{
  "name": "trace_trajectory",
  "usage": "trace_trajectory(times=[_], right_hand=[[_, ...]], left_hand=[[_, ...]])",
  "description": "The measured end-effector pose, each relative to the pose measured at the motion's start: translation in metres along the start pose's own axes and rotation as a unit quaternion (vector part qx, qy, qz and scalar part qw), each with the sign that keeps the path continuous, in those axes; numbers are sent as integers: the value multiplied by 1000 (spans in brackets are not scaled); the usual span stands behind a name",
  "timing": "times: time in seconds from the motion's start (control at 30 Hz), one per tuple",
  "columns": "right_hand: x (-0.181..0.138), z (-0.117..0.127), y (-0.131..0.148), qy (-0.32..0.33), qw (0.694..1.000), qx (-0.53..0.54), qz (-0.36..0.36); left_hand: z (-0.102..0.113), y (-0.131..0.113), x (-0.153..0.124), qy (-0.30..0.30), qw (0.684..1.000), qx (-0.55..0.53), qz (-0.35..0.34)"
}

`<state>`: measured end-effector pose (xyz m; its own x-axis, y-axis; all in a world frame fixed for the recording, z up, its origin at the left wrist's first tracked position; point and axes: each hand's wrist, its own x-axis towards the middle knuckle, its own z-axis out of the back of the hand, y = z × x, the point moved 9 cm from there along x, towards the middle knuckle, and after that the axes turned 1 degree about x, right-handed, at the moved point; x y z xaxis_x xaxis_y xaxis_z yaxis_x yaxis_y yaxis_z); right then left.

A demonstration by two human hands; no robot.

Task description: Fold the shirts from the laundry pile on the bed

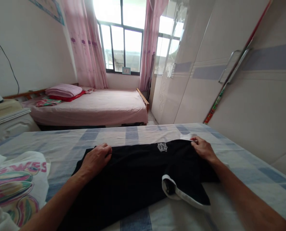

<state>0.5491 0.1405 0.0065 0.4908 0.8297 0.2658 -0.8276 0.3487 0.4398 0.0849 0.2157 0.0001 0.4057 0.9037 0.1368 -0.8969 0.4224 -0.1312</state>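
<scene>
we see a black shirt (pixel 133 179) spread across the near bed (pixel 133 133), which has a pale sheet with blue checks. our left hand (pixel 96 160) lies on the shirt's left far edge, fingers curled down over the cloth — pressing or pinching it, we cannot tell which. our right hand (pixel 203 149) rests at the shirt's right far corner, fingertips closed on the edge beside a small white tag (pixel 187 137). a small white logo (pixel 162 147) sits on the shirt near the far edge, between the two hands. a sleeve with a white cuff (pixel 172 189) lies folded on the near right part of the shirt.

at the near left, just beside the black shirt, lies a white shirt with a colourful print (pixel 20 186). beyond our bed stands a second bed (pixel 97 107) with a pink sheet, folded pink bedding (pixel 63 90) at its left end. pink curtains (pixel 87 45) hang on either side of the window (pixel 121 35) — and a glossy wardrobe (pixel 205 64) fills the right side.
</scene>
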Motion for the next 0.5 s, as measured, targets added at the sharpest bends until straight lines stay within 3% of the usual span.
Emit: trace_trajectory(times=[0.07, 0.13, 0.2, 0.3, 0.5], right_hand=[[9, 7, 10, -8, 996, 84, 26], [15, 19, 19, -55, 986, 149, 49], [18, 23, 20, -87, 986, 134, 49], [17, 5, 9, -52, 997, 61, 21], [8, -16, -14, -35, 999, 40, 5]], left_hand=[[3, 0, -1, -8, 1000, 8, 16], [6, 2, -3, -23, 999, 7, 46], [11, 4, -4, -44, 996, 12, 73], [14, 3, -6, -51, 994, 31, 88], [25, 14, -10, 7, 988, 96, 118]])
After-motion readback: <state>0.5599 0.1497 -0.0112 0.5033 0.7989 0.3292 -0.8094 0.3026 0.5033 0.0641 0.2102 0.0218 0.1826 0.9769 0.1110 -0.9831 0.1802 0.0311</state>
